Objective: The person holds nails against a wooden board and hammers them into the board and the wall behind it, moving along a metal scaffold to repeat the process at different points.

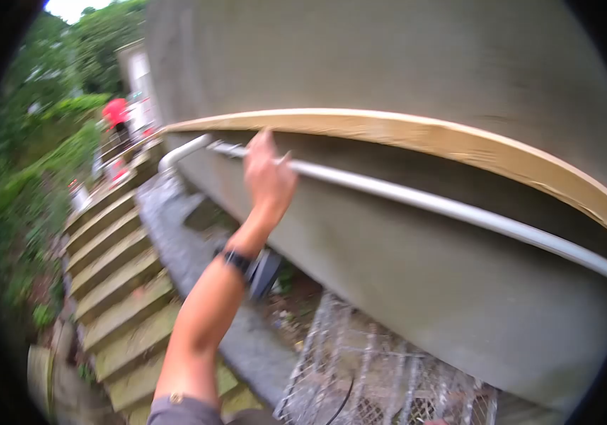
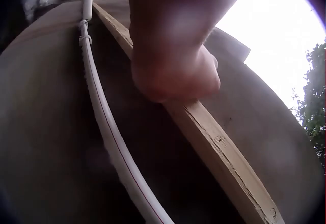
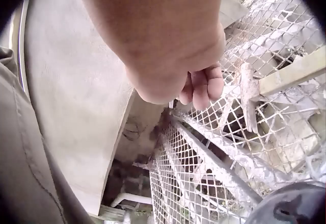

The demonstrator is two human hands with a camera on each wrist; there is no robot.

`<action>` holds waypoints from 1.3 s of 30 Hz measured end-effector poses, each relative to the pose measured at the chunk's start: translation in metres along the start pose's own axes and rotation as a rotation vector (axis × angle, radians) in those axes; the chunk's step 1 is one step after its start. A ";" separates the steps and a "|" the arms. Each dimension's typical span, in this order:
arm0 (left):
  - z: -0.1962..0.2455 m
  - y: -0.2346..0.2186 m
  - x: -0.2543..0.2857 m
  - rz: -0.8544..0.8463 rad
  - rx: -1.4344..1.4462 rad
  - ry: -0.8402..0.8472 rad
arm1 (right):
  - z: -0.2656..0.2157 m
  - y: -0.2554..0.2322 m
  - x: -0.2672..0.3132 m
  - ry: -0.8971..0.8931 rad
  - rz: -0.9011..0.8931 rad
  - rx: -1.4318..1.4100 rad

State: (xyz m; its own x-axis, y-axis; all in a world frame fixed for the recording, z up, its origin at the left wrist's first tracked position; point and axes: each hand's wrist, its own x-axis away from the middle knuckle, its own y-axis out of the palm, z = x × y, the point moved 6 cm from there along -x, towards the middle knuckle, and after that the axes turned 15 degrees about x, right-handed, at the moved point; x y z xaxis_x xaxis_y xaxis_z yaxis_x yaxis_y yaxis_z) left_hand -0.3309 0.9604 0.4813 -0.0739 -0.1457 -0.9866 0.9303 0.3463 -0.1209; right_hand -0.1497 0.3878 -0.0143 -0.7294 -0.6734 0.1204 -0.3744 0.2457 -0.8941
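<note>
- Head view: the left hand [image 1: 268, 173] is raised on an outstretched arm, with a dark wristband [image 1: 236, 260] on the wrist. It reaches a long pale metal pipe rail [image 1: 416, 200] that runs along the grey rendered concrete wall [image 1: 402, 64]. The fingertips sit at or over the rail, just below the unpainted wooden strip [image 1: 445, 138] fixed above it. Blur prevents confirming a closed grasp from here.
- Head view, surroundings: below and to the left of that arm, mossy concrete steps [image 1: 116, 283] descend beside green vegetation [image 1: 27, 177]. A red blurred shape [image 1: 115, 111] stands far beyond the hand, at the foot of the steps. White wire mesh [image 1: 381, 375] lies below the rail, nearer the body. The right hand is not in this view.
- Left wrist view: the left hand [image 2: 175, 71] rests against the wooden strip [image 2: 224, 157], fingers bunched and pressed to its edge. The pipe rail [image 2: 114, 147] runs just beside the hand, apparently not enclosed by it. Whether anything is clamped cannot be told.
- Right wrist view: the right hand [image 3: 201, 84] hangs with fingers loosely curled, holding nothing, above the white wire mesh [image 3: 204, 183], with the grey wall [image 3: 76, 96] beside it.
- Progress, as a judgement: contact with the wall fittings is made; a firm hold on the rail is not evident. The steps lie ahead.
</note>
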 end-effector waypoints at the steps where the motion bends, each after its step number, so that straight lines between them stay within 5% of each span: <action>1: 0.035 -0.001 0.034 0.000 -0.009 0.012 | -0.021 -0.019 0.000 0.005 -0.018 -0.165; 2: 0.070 0.004 0.070 -0.123 0.187 -0.096 | -0.030 -0.028 -0.002 -0.005 -0.023 -0.193; 4: 0.152 0.028 0.156 -0.556 0.498 -0.031 | -0.041 -0.040 -0.005 -0.038 -0.025 -0.233; 7: 0.264 0.040 0.292 -1.489 0.775 0.012 | -0.080 -0.101 -0.009 -0.105 0.033 -0.268; 10: 0.335 0.033 0.365 -1.707 1.242 -0.131 | -0.106 -0.124 -0.007 -0.187 0.144 -0.336; 15: 0.375 0.027 0.386 -1.675 1.356 -0.164 | -0.092 -0.129 -0.002 -0.141 0.184 -0.413; 18: 0.380 0.029 0.384 -1.804 1.422 -0.246 | -0.086 -0.133 -0.001 -0.221 0.294 -0.296; 27: 0.376 0.035 0.394 -1.668 1.337 -0.166 | -0.073 -0.134 -0.002 -0.268 0.233 -0.254; 30: 0.374 0.038 0.403 -1.760 1.417 -0.348 | -0.068 -0.127 -0.002 -0.290 0.209 -0.265; 35: 0.388 0.028 0.373 -1.578 1.242 0.090 | -0.066 -0.121 0.002 -0.284 0.141 -0.315; 39: 0.392 0.025 0.364 -1.469 1.271 0.132 | -0.058 -0.116 0.000 -0.247 0.070 -0.449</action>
State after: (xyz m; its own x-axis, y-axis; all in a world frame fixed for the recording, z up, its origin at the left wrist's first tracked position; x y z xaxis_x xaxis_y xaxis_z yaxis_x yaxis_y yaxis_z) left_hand -0.1940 0.5526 0.1622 -0.8769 0.4292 -0.2163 -0.1993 -0.7342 -0.6490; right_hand -0.1395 0.4004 0.1143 -0.6247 -0.7760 -0.0869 -0.5783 0.5345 -0.6163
